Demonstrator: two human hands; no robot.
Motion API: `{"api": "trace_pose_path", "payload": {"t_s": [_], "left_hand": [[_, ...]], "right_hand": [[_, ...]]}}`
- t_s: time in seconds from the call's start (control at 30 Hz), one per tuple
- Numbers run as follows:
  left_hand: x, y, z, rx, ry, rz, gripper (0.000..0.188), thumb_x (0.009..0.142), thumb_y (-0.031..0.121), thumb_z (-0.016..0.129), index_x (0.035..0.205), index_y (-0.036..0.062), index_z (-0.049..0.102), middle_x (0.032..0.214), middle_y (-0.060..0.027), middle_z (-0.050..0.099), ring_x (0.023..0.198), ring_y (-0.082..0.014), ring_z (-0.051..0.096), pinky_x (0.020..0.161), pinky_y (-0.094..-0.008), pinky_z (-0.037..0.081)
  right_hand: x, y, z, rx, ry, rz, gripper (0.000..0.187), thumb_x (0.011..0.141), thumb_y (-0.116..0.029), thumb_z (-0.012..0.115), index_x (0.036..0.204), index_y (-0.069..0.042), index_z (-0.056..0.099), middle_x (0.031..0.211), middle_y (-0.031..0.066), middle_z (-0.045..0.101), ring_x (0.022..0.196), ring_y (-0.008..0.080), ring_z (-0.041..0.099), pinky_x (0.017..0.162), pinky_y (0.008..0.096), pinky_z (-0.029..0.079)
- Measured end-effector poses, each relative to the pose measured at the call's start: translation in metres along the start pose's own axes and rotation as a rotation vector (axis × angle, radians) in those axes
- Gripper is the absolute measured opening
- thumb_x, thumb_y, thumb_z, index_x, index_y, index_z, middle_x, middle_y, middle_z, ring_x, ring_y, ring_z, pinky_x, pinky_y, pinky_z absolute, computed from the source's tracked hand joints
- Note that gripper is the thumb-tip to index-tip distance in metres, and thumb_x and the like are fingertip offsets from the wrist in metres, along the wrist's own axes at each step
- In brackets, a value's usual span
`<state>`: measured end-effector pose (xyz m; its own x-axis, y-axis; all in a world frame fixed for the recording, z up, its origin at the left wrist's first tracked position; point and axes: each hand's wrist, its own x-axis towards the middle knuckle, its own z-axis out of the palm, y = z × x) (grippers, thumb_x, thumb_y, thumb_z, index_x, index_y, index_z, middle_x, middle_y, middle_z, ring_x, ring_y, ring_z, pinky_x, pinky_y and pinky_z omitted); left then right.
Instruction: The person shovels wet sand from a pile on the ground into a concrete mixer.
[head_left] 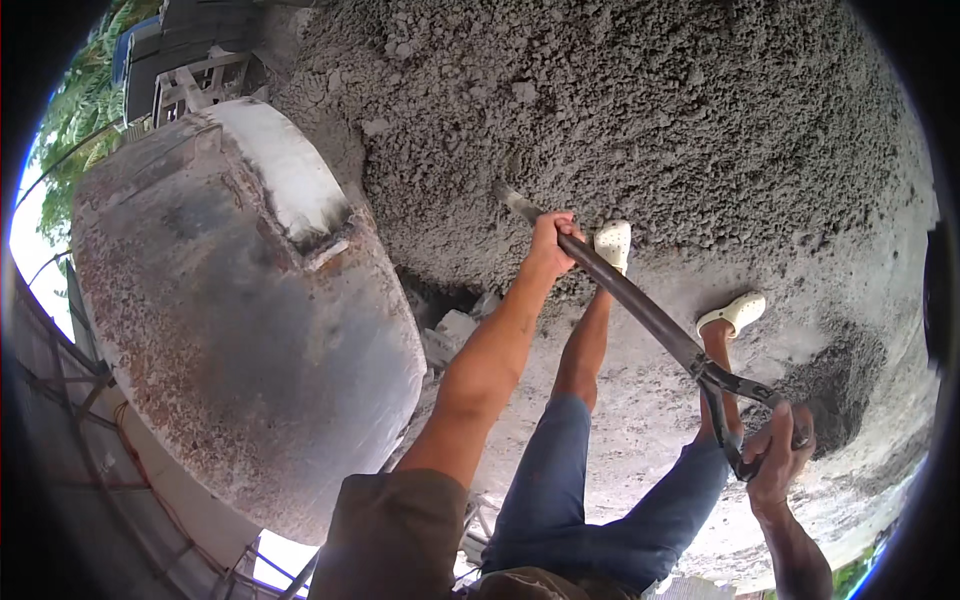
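A shovel (645,308) with a dark shaft and a Y-shaped grip slants across the view between my two hands. My left hand (554,243) is wrapped round the shaft's lower part, close to the pile. At the other end, my right hand (780,458) is closed on the crossbar of the grip. The shaft's pale lower end meets a wide heap of grey, lumpy mix (640,120) that looks like mortar or concrete. I cannot see the shovel's blade, which the heap seems to cover.
A big, rounded, rust-stained metal drum (250,330) stands at the left. My feet, in white clogs (740,314), are at the heap's near edge. Broken blocks (455,325) lie beside the drum. A smaller dark grey patch of material (835,385) is at the right.
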<state>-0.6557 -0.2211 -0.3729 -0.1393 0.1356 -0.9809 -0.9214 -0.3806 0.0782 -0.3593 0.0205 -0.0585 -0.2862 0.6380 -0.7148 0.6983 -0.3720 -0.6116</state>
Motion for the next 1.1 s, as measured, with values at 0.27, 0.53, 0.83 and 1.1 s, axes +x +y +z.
{"api": "trace_pose_path", "payload": {"t_s": [0.27,0.53,0.83,1.1], "left_hand": [[0.075,-0.081,-0.013,-0.003,0.242,0.028,0.027,0.084,0.009,0.058,0.063,0.0149,0.041,0.053,0.0032,0.037,0.046,-0.0142,0.038,0.051,-0.0313,0.040],[0.038,-0.125,-0.022,0.229,0.423,0.140,0.028,0.084,0.011,0.058,0.063,0.0155,0.040,0.055,0.0018,0.038,0.047,-0.0145,0.039,0.050,-0.0320,0.040],[-0.137,-0.243,0.118,0.456,0.474,0.256,0.022,0.082,0.010,0.062,0.069,0.0147,0.045,0.061,0.0007,0.042,0.053,-0.0174,0.046,0.056,-0.0387,0.044],[-0.240,-0.319,0.287,0.759,0.022,0.497,0.028,0.077,0.018,0.082,0.084,0.0081,0.057,0.072,-0.0025,0.054,0.065,-0.0168,0.057,0.058,-0.0362,0.047]], "right_hand": [[0.096,0.197,-0.026,0.212,0.125,0.174,0.035,0.095,-0.027,0.064,0.071,-0.006,0.049,0.046,0.0009,0.043,0.037,0.0105,0.044,0.038,0.0267,0.033],[0.062,0.249,-0.085,0.387,0.129,0.338,0.040,0.092,-0.032,0.068,0.068,-0.007,0.049,0.046,0.0020,0.045,0.034,0.0123,0.045,0.034,0.0284,0.034],[-0.027,0.319,-0.216,0.826,0.153,0.560,0.045,0.093,-0.041,0.064,0.064,-0.010,0.050,0.045,0.0028,0.047,0.031,0.0157,0.045,0.030,0.0312,0.037],[0.014,0.287,-0.298,0.667,-0.436,0.953,0.049,0.088,-0.060,0.064,0.068,-0.018,0.049,0.045,-0.0033,0.041,0.030,0.0131,0.040,0.027,0.0263,0.031]]}}
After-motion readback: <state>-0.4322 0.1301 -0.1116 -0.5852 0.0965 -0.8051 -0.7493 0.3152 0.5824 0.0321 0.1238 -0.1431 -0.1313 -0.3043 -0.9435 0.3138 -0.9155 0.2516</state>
